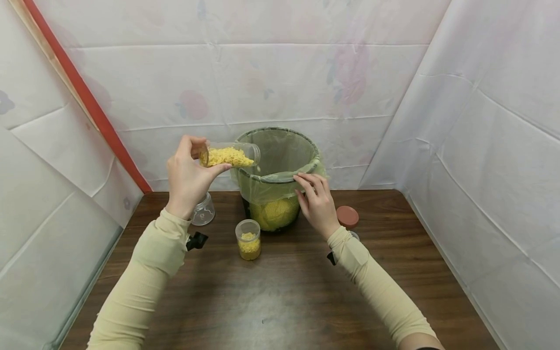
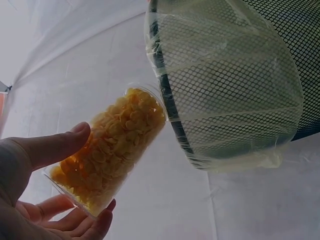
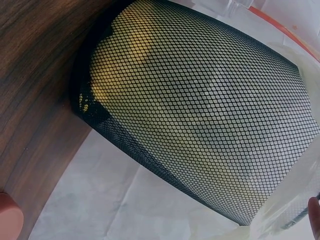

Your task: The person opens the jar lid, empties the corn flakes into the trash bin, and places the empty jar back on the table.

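Observation:
My left hand (image 1: 187, 176) grips a clear jar of yellow flakes (image 1: 228, 155), tipped on its side with its open mouth at the rim of a black mesh bin (image 1: 280, 146). The left wrist view shows thumb and fingers (image 2: 55, 147) curled round the jar (image 2: 112, 147) beside the bin's lined rim (image 2: 220, 100). A thin greenish bag lines the bin, and yellow flakes (image 1: 274, 214) lie at its bottom. My right hand (image 1: 316, 197) rests on the bin's near rim, fingers on the bag's edge. The mesh wall (image 3: 200, 110) fills the right wrist view.
On the brown table (image 1: 280, 291), a small open jar part-filled with yellow flakes (image 1: 248, 239) stands before the bin. An empty clear jar (image 1: 203, 210) sits at the left, a brown lid (image 1: 347, 216) at the right. White sheets wall in the table.

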A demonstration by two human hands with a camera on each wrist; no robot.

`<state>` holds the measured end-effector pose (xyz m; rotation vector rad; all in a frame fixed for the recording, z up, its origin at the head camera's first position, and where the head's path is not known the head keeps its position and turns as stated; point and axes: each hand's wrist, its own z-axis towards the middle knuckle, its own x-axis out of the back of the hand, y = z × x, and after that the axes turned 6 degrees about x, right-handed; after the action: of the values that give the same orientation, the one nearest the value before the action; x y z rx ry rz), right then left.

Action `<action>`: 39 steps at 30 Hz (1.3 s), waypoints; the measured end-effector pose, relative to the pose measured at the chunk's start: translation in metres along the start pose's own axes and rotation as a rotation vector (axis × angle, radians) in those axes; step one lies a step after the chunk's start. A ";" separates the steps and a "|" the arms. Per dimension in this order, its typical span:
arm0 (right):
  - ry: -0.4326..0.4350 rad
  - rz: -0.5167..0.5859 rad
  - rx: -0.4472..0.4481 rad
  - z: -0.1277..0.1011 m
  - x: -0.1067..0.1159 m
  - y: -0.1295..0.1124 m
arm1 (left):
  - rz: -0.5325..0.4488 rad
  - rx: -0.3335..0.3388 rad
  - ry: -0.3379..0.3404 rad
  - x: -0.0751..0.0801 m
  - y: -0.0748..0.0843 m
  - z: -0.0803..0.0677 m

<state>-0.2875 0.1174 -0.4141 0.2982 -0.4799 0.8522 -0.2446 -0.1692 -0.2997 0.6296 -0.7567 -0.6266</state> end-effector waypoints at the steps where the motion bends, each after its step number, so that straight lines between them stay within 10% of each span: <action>1: 0.002 -0.001 0.001 0.000 0.000 0.000 | 0.001 0.000 -0.002 0.000 0.000 0.000; 39: 0.009 0.012 0.003 0.001 0.000 -0.001 | 0.019 -0.044 0.003 0.000 0.001 0.003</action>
<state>-0.2866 0.1166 -0.4135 0.2942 -0.4724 0.8651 -0.2466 -0.1688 -0.2975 0.5824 -0.7437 -0.6237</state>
